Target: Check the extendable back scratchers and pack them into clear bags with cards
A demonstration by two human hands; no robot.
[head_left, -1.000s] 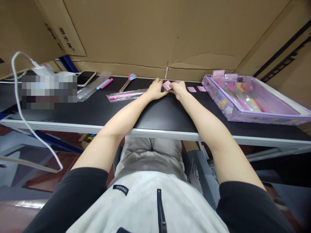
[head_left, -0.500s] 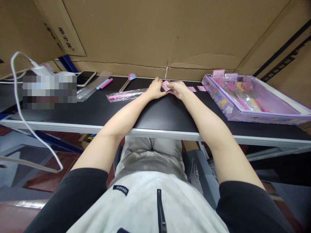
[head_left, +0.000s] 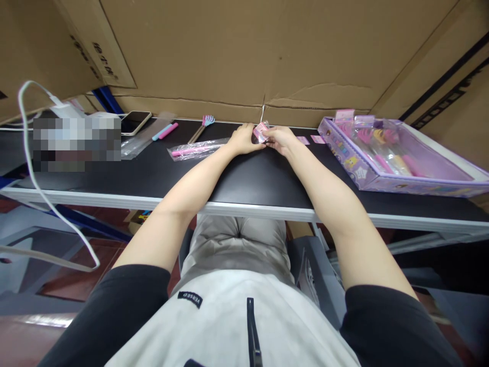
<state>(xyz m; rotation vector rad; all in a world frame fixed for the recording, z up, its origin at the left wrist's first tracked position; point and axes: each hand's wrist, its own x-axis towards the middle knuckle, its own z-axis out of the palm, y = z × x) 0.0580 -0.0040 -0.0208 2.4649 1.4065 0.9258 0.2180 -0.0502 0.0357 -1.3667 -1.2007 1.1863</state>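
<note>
A small pink printed card [head_left: 260, 132] sits between my two hands over the far side of the black table. My right hand [head_left: 280, 139] pinches the card's right edge with thumb and fingers. On the other side, my left hand [head_left: 243, 139] is curled at the end of a clear plastic bag [head_left: 216, 145], thumb pointing toward the card. A pink stick [head_left: 187, 152] lies inside that bag, left of my left hand. Shiny clear film shows around the card's upper edge. My left fingertips are partly hidden.
Two small pink cards [head_left: 318, 139] lie right of my right hand, beside a purple display box [head_left: 367, 176] holding bagged pink and yellow items. Leftward are a hand-shaped back scratcher [head_left: 207, 121], pink and blue tubes [head_left: 168, 131], clear bags [head_left: 133, 146], a phone [head_left: 136, 123] and a white cable [head_left: 28, 158].
The pink card has tilted more upright and shifted slightly, with more clear film visible around its top. Both hands stay nearly in the same place.
</note>
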